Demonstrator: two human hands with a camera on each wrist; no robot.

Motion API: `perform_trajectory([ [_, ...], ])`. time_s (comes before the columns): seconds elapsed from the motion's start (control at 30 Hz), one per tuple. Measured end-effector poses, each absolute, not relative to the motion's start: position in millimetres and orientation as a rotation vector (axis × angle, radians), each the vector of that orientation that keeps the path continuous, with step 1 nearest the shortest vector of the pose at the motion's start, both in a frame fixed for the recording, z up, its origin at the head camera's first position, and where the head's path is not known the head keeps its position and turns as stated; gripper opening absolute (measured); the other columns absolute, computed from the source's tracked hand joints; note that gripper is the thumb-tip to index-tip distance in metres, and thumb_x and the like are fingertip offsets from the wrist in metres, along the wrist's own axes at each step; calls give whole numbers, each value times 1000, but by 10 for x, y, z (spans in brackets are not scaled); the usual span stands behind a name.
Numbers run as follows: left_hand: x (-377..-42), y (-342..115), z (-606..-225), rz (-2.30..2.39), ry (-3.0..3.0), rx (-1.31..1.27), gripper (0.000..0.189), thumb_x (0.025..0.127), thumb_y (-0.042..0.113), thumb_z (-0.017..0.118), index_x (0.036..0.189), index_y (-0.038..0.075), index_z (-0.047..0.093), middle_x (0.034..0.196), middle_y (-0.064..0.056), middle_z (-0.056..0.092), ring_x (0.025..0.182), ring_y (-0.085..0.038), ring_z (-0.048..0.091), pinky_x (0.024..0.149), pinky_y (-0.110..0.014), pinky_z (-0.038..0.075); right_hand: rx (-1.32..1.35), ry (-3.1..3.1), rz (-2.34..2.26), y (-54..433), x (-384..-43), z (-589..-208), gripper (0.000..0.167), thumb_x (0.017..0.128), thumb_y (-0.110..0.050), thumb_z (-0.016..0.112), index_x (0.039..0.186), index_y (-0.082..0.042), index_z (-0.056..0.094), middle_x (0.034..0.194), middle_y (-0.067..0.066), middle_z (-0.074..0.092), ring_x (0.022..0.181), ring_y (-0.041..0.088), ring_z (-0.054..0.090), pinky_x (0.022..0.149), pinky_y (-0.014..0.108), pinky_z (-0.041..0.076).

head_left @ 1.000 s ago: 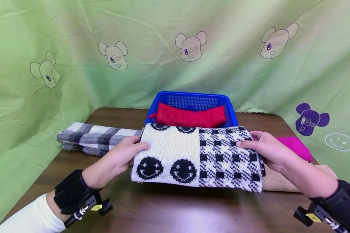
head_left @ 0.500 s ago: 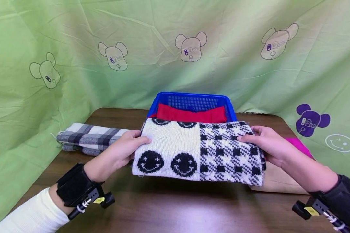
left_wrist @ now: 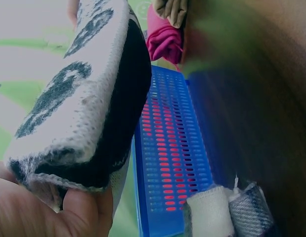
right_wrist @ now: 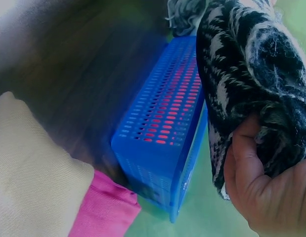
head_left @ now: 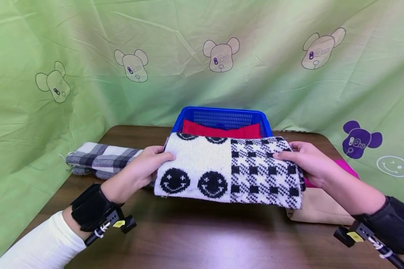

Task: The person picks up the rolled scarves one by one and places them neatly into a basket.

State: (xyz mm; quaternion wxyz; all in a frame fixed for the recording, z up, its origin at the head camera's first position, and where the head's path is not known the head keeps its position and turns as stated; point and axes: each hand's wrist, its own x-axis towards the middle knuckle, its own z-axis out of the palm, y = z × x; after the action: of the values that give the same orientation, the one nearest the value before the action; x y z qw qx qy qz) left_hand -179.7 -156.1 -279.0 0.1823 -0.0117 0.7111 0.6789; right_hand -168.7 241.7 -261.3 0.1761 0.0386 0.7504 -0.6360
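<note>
A folded knit scarf [head_left: 202, 168], white with black smiley faces on the left part and black-and-white checks on the right, is held up level above the table. My left hand [head_left: 148, 166] pinches its left end, thumb on top and fingers underneath. On the checked end, my right hand [head_left: 308, 160] grips the same way. The left wrist view shows dark layers inside the scarf's folded edge. Behind the scarf stands a blue plastic basket [head_left: 222, 111] with a red folded cloth [head_left: 205, 129] in it; the scarf overlaps the basket's front in the head view.
To the left on the brown table [head_left: 202, 239] lies a folded grey-and-white plaid scarf [head_left: 95, 158] with fringe. A beige folded cloth [head_left: 323, 209] and a bright pink cloth [head_left: 346, 166] lie at the right. A green printed curtain [head_left: 175, 89] hangs behind the table.
Both hands have moved the knit scarf up and forward in the head view, toward the basket. It now covers more of the red cloth.
</note>
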Motion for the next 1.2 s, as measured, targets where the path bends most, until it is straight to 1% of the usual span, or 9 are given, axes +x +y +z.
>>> perform_trajectory([
  [0.1, -1834, -1561, -2785, 1916, 2014, -49, 44, 93, 11, 58, 130, -9, 45, 93, -5, 67, 79, -13, 67, 75, -31, 58, 120, 2115, -1815, 2408, -1709, -2599, 51, 92, -15, 67, 129, 0, 35, 95, 2, 68, 84, 17, 69, 76, 35, 58],
  [0.23, -1877, -1562, -2778, 1914, 2010, -67, 44, 93, 12, 58, 130, -8, 45, 93, -5, 66, 80, -13, 67, 75, -32, 58, 130, 2112, -1834, 2392, -1737, -2588, 45, 91, -13, 67, 124, -2, 38, 94, 1, 68, 82, 17, 69, 75, 33, 58],
  [0.33, -1909, -1564, -2771, 1912, 2010, -79, 44, 93, 12, 59, 130, -8, 45, 94, -5, 66, 79, -14, 67, 74, -32, 58, 104, 2143, -1819, 2384, -1763, -2587, 42, 92, -11, 65, 123, -1, 40, 92, -1, 67, 80, 15, 68, 73, 31, 58],
  [0.4, -1934, -1565, -2762, 1913, 2015, -84, 45, 93, 12, 58, 131, -7, 45, 93, -5, 66, 79, -14, 67, 74, -33, 58, 89, 2169, -1800, 2382, -1790, -2584, 42, 92, -11, 65, 123, 0, 40, 91, -2, 67, 79, 13, 68, 72, 30, 58],
  [0.6, -2047, -1558, -2736, 1923, 2034, -89, 44, 93, 12, 58, 131, -6, 46, 94, -4, 65, 77, -14, 67, 73, -31, 58, 83, 2227, -1757, 2374, -1889, -2543, 50, 92, -14, 65, 130, 3, 38, 90, -5, 66, 79, 11, 67, 73, 28, 57],
  [0.77, -2127, -1545, -2728, 1919, 2043, -100, 44, 92, 12, 59, 131, -5, 47, 95, -4, 64, 78, -13, 66, 73, -30, 57, 105, 2203, -1785, 2366, -1955, -2516, 44, 92, -12, 66, 126, 0, 41, 88, -5, 67, 77, 12, 68, 73, 29, 58],
  [0.97, -2193, -1531, -2724, 1927, 2034, -83, 39, 93, 11, 58, 126, -6, 48, 89, -3, 65, 74, -13, 66, 71, -28, 57, 112, 2234, -1777, 2368, -2021, -2505, 39, 92, -13, 67, 121, -2, 44, 87, -6, 66, 76, 12, 67, 73, 28, 57],
  [1.2, -2265, -1507, -2760, 1957, 2007, -70, 33, 93, 11, 57, 121, -5, 50, 84, -1, 65, 71, -12, 66, 70, -28, 58, 140, 2266, -1749, 2376, -2090, -2517, 38, 91, -15, 67, 117, -3, 43, 85, -6, 65, 75, 11, 67, 74, 28, 57],
])
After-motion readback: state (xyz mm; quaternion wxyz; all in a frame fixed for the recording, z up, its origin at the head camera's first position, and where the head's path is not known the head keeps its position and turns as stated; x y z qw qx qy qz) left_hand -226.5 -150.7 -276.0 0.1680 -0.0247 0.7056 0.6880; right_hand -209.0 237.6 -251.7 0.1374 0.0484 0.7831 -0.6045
